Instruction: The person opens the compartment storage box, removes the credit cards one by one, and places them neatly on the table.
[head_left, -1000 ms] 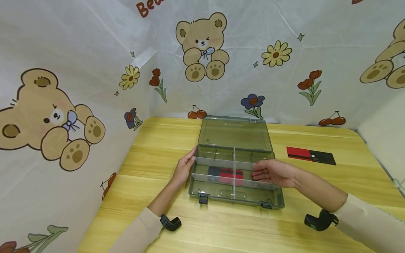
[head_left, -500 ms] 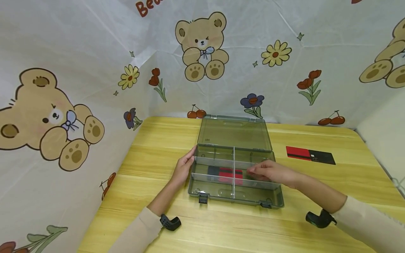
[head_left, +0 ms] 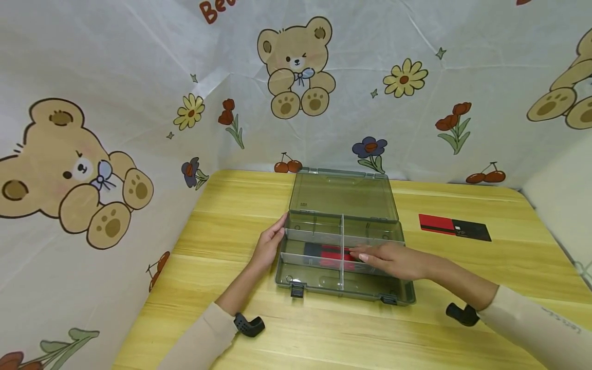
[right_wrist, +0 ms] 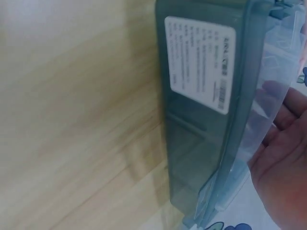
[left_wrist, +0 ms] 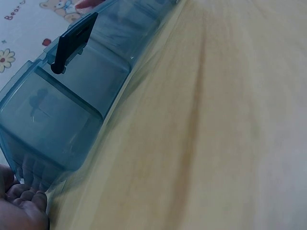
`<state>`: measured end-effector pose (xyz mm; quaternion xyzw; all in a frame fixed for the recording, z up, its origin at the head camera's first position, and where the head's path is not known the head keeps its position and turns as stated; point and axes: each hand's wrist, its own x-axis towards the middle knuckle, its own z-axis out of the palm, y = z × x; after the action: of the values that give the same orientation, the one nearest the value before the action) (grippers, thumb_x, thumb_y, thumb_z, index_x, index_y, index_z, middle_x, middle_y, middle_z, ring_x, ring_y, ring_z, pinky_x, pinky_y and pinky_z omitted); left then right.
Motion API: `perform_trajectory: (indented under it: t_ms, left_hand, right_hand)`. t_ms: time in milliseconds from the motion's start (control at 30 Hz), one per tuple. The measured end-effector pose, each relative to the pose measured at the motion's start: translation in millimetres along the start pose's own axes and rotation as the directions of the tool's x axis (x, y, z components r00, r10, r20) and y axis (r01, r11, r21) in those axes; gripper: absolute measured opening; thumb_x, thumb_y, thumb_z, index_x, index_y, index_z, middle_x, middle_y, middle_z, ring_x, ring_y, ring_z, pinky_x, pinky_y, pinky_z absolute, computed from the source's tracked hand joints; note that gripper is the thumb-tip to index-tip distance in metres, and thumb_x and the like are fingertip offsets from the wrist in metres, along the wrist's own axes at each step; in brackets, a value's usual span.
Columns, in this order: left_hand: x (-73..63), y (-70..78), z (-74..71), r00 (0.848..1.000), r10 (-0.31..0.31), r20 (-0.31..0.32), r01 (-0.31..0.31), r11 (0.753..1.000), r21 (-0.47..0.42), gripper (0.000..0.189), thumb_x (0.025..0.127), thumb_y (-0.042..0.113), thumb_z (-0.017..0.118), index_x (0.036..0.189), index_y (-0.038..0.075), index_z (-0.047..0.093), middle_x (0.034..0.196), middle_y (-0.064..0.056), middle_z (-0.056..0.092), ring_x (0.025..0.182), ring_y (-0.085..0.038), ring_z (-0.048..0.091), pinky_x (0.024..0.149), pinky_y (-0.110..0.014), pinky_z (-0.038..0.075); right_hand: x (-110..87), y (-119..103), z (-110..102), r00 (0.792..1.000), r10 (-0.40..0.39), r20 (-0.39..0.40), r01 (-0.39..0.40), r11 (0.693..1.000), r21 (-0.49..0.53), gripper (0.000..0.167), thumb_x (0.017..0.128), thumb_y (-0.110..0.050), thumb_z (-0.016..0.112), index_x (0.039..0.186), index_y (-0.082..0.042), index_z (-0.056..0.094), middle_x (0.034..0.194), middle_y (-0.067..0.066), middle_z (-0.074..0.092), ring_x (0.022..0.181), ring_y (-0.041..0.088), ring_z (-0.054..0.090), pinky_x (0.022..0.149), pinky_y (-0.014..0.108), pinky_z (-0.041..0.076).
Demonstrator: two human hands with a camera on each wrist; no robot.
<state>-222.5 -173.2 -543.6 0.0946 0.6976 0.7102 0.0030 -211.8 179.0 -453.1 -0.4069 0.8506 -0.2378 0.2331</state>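
A dark translucent divided storage box (head_left: 314,281) lies on the table with its lid (head_left: 344,195) laid back. My left hand (head_left: 267,249) rests along the box's left wall; in the left wrist view its fingers (left_wrist: 32,195) touch the lower corner. Over the middle right compartment, my right hand (head_left: 393,258) reaches down with extended fingers. Its fingertips are at a red card (head_left: 350,252) beside the centre divider (head_left: 343,272), partly covering it. Left of that divider lie another red card (head_left: 329,255) and a dark card (head_left: 312,250). The compartment walls blur the cards' lower parts.
Right of the box, a red card with a dark stripe (head_left: 436,222) and a black card (head_left: 476,230) lie on the wooden table (head_left: 222,210). Two latches (head_left: 297,291) hang at the box's front. A bear-printed cloth (head_left: 351,41) stands behind.
My right hand has moved left within the middle right compartment, from its right part to the red card by the divider, and its fingers have straightened. The left hand stays at the box's side.
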Motion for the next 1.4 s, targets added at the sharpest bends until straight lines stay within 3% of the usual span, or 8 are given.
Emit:
perform_trajectory:
  t_ms: [167,300,667,1000,1267,1400]
  left_hand:
    - [2.6,0.9,-1.3,1.0,-0.02,0.012,0.02,1.0,-0.005,0.045,0.109,0.0,0.037,0.153,-0.008,0.032,0.163,-0.017,0.027,0.153,-0.03,0.018,0.126,-0.04,0.014]
    - [2.4,0.5,-1.5,1.0,-0.016,0.013,0.015,1.0,0.004,0.045,0.108,-0.001,0.037,0.152,-0.01,0.032,0.163,-0.018,0.027,0.153,-0.031,0.018,0.126,-0.042,0.014]
    - [-0.5,-2.1,0.2,1.0,0.023,0.012,-0.023,1.0,0.019,0.046,0.11,0.008,0.039,0.154,-0.004,0.034,0.164,-0.011,0.03,0.153,-0.025,0.022,0.125,-0.038,0.018]
    - [-0.3,-2.0,-0.3,1.0,0.011,0.013,-0.011,1.0,0.019,0.046,0.11,0.008,0.04,0.154,-0.003,0.035,0.163,-0.011,0.031,0.153,-0.026,0.023,0.125,-0.038,0.018]
    - [0.5,1.5,-1.0,0.999,-0.024,0.032,0.023,0.999,0.025,0.045,0.108,-0.001,0.037,0.153,-0.009,0.031,0.163,-0.018,0.026,0.153,-0.03,0.019,0.126,-0.041,0.015]
    - [1.9,2.2,-0.8,0.999,-0.027,0.034,0.026,0.999,0.018,0.046,0.109,0.0,0.037,0.153,-0.008,0.03,0.164,-0.017,0.025,0.153,-0.029,0.019,0.126,-0.038,0.014]
  right_hand:
    - [0.2,3.5,3.5,0.998,-0.057,0.042,0.062,0.99,-0.13,0.055,0.112,-0.041,0.033,0.152,-0.006,0.046,0.16,0.012,0.04,0.148,0.035,0.034,0.113,0.062,0.036]
    - [-0.4,5.9,5.4,0.997,-0.059,0.059,0.07,0.977,-0.202,0.056,0.111,-0.043,0.033,0.152,-0.008,0.047,0.16,0.012,0.039,0.148,0.035,0.034,0.112,0.061,0.039]
    - [-13.2,8.6,-4.9,0.996,0.047,0.079,-0.027,0.973,-0.23,0.055,0.112,-0.043,0.031,0.147,-0.007,0.054,0.153,0.01,0.049,0.144,0.037,0.04,0.11,0.062,0.039]
    - [-22.0,9.5,-11.4,0.993,0.099,0.068,-0.083,0.974,-0.21,0.057,0.111,-0.044,0.032,0.141,-0.006,0.061,0.149,0.013,0.054,0.142,0.04,0.043,0.111,0.063,0.037]
    - [-12.6,9.2,-1.4,0.999,-0.013,0.036,0.022,0.962,-0.273,0.055,0.111,-0.044,0.033,0.143,-0.006,0.059,0.149,0.009,0.055,0.141,0.035,0.046,0.107,0.059,0.044]
    - [-11.8,8.0,-1.3,0.999,0.002,0.05,0.01,0.97,-0.244,0.055,0.111,-0.042,0.033,0.144,-0.005,0.057,0.151,0.009,0.052,0.142,0.036,0.043,0.109,0.06,0.041]
